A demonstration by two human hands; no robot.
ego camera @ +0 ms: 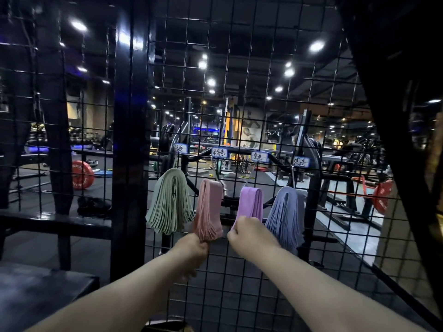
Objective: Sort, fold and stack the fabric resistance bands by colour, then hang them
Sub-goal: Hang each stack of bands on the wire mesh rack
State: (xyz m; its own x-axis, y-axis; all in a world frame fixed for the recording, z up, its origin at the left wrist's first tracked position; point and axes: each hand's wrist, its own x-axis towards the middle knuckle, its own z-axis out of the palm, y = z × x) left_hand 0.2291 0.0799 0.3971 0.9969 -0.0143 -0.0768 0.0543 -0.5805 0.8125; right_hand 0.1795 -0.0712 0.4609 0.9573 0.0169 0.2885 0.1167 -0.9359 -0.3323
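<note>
Four folded bundles of fabric resistance bands hang side by side on the wire grid panel (239, 80), one per colour: the green bundle (170, 202) at the left, then the pink bundle (208, 209), the purple bundle (250, 202) and the blue bundle (285, 212). Each hangs below a small handwritten label (219, 152) clipped to the mesh.

The left hand (193, 246) has its fingers curled round the lower end of the pink bundle. The right hand (249, 232) is closed in a fist at the bottom of the purple bundle and appears to grip its loose ends, though the hand hides them. The green and blue bundles hang untouched and fan out at the bottom, while the two held ones are drawn into tighter columns.

Sorting, folding and hanging look done, so this reads as the closing step — tugging the two middle bundles straight so they sit square on their hooks. The next move calls for an even downward pull and a gentle let-go, so that no band slips off.

Around the panel stand a thick black post (129, 140) and, beyond the mesh, a dim gym floor with a red weight plate (81, 174).
</note>
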